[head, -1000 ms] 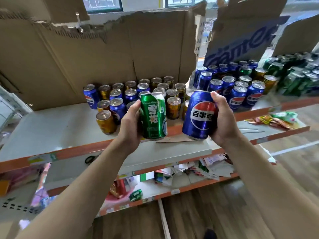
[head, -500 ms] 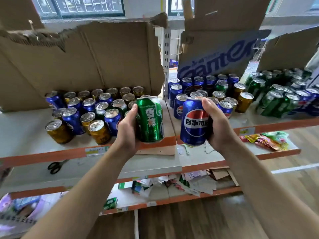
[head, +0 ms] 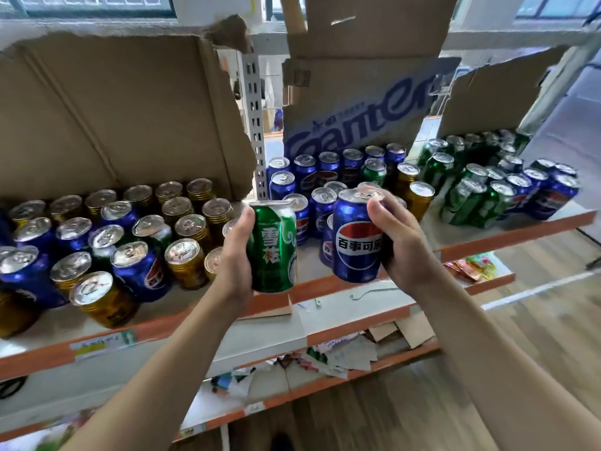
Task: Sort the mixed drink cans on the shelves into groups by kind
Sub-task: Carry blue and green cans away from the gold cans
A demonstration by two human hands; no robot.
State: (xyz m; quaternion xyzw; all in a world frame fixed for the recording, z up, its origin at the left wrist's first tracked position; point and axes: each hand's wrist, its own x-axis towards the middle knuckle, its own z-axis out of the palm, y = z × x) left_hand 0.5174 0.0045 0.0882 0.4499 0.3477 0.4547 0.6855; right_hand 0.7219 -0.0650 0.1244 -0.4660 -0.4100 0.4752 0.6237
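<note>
Green metal with white characters marks the can [head: 274,249] held in the left hand [head: 234,258]: the fingers wrap its left side and back, and the thumb lies on the front near the top rim. The right hand [head: 403,245] grips 1 blue can [head: 356,242] with a red, white and blue roundel; its fingers curl round the right side and back, and the thumb presses near the rim. Both cans are upright, lifted off any surface, just in front of the orange front edge of the upper shelf [head: 507,239], side by side but not touching. To the left of the left fingers, a mixed cluster [head: 130,242] of blue, gold and green cans stands on that shelf. Behind both sets of fingers stands a second cluster [head: 325,170], mostly blue with a few green and gold cans. To the right of the right fingers, 2 gold cans [head: 419,193] stand nearest, then a green group [head: 468,190], then more blue cans [head: 549,190] farthest out. Torn plain cardboard [head: 113,118] backs the left cluster; a cardboard panel with blue lettering [head: 357,125] backs the middle one. Below the fingers, a lower shelf [head: 325,320] carries small loose items, and the shelf under it holds paper and card scraps [head: 344,353]. Coloured wrappers [head: 471,265] lie below and to the right of the right fingers.
</note>
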